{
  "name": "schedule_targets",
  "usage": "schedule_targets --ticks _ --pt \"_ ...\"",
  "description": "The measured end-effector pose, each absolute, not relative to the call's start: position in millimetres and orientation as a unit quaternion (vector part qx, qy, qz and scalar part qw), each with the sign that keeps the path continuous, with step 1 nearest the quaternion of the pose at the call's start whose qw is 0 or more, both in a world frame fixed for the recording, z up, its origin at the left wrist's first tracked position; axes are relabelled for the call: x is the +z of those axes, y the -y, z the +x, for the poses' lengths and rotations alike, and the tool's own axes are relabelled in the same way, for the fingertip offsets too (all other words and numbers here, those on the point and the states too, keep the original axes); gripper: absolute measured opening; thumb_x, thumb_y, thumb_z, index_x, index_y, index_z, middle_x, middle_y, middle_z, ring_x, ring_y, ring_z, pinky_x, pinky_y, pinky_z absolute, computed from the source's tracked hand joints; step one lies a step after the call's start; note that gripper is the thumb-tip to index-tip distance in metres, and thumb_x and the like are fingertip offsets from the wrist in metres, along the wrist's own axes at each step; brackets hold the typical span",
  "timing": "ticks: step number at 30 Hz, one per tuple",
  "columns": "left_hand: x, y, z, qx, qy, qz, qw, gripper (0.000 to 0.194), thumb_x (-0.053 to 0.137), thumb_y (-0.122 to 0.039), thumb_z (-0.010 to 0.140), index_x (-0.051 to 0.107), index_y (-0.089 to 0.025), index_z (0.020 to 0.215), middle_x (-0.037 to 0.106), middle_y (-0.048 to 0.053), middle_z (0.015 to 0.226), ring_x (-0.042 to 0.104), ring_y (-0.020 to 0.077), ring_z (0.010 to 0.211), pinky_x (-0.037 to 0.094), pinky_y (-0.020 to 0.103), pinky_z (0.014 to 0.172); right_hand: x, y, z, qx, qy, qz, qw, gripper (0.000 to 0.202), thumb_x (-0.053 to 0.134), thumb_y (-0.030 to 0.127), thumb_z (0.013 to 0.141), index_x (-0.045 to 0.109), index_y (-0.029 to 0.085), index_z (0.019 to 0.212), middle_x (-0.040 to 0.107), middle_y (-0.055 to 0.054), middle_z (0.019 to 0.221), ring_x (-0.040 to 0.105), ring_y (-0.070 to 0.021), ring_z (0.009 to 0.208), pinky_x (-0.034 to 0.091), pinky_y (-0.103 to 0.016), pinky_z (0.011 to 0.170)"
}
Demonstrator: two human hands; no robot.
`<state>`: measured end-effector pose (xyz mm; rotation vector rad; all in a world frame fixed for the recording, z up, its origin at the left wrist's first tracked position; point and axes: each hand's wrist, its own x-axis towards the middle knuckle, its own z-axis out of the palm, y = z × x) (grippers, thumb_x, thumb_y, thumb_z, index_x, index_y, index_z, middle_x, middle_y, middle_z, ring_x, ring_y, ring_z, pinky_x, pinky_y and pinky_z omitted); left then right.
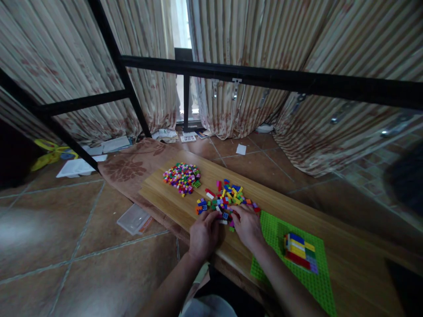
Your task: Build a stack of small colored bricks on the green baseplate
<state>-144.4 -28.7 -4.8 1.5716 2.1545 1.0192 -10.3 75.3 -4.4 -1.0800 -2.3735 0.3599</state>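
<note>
My left hand (203, 235) is at the near edge of a loose pile of toy building bricks (236, 193). Its thumb and forefinger are pinched together, and whatever is between them is too small to make out. On the pile's right side, my right hand (247, 225) reaches in with fingers bent and apart among the bricks. Between both hands lies a dark blue brick (225, 215). To the right, a green studded baseplate (297, 281) carries a built block of bricks (299, 251) in blue, yellow, white, red, green and purple rows.
A heap of smaller mixed bricks (183, 176) lies at the far left of the wooden table (280, 198). Below its left side, a clear plastic box (134, 219) is on the tiled floor. A black metal frame (211, 68) crosses before striped curtains (257, 35).
</note>
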Motion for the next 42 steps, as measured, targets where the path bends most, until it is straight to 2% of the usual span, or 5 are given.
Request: schedule_targets --ticks 9,21,33,39,42 --pt "-6.9 28.3 -144.8 0.357 -0.741 0.555 0.125 0.026 0.046 -0.021 0.090 0.060 -0.027 0.111 0.064 0.003 0.106 0.062 0.0155 0.093 0.049 0.025 0.079 14.8 -103.7 -44.0 0.107 0.888 -0.382 0.233 0.031 0.052 0.021 0.086 0.061 0.018 0.116 0.061 -0.010 0.111 0.053 -0.0228 0.101 0.042 -0.036 0.090" --pt "-15.2 28.1 -144.2 0.346 -0.749 0.557 0.097 0.025 0.047 -0.020 0.090 0.059 -0.026 0.111 0.064 0.002 0.103 0.062 0.0154 0.090 0.049 0.025 0.076 6.7 -111.2 -9.4 0.172 0.879 -0.407 0.179 0.021 0.049 0.013 0.082 0.068 0.019 0.088 0.063 -0.006 0.105 0.057 -0.0189 0.095 0.042 -0.031 0.090" --pt "-12.8 24.6 -147.9 0.339 -0.751 0.560 0.088 0.025 0.048 -0.025 0.090 0.061 -0.026 0.112 0.066 0.002 0.107 0.064 0.0165 0.092 0.049 0.025 0.074 24.9 -122.9 -77.1 0.153 0.903 -0.387 0.106 0.032 0.053 0.003 0.074 0.069 0.019 0.097 0.066 -0.008 0.104 0.055 -0.0200 0.099 0.037 -0.031 0.097" --pt "-13.4 22.1 -149.7 0.324 -0.752 0.569 0.066 0.023 0.049 -0.025 0.090 0.062 -0.025 0.110 0.067 0.003 0.106 0.066 0.0164 0.087 0.047 0.023 0.067 41.2 -97.6 -63.0 0.179 0.872 -0.422 0.170 0.033 0.052 0.010 0.081 0.063 0.018 0.111 0.062 -0.009 0.111 0.055 -0.0189 0.105 0.040 -0.031 0.095" --pt "-13.5 21.8 -150.1 0.323 -0.752 0.572 0.058 0.024 0.050 -0.026 0.090 0.062 -0.026 0.111 0.067 0.003 0.108 0.066 0.0165 0.087 0.047 0.023 0.066 55.9 -67.3 -34.6 0.315 0.790 -0.408 0.333 0.035 0.052 0.013 0.082 0.062 0.021 0.115 0.062 -0.006 0.112 0.056 -0.0169 0.103 0.043 -0.032 0.094"
